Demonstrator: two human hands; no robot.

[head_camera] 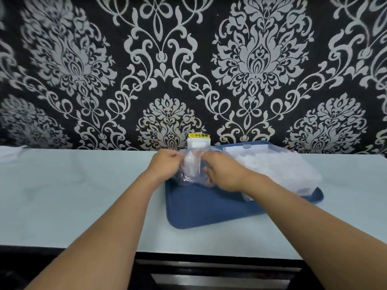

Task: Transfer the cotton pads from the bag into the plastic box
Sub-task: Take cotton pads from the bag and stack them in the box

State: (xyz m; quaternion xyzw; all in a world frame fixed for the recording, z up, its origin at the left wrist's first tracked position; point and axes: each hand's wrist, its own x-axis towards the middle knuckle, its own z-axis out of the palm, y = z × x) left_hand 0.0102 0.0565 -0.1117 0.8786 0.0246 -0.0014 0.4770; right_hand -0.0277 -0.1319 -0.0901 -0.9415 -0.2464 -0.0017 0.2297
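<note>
Mid-transfer: your left hand [165, 166] and right hand [226, 172] both pinch the clear bag [191, 170] over the blue tray [209, 210]; plastic box [272, 170] right of bag looks well filled with cotton pads [261, 164].

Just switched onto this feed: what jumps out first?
The bold black-and-white damask wallpaper fills the whole upper half. Below it, on the pale counter, both hands grip a clear plastic bag over a blue tray, left hand and right hand either side. The plastic box sits at the tray's right.
</note>
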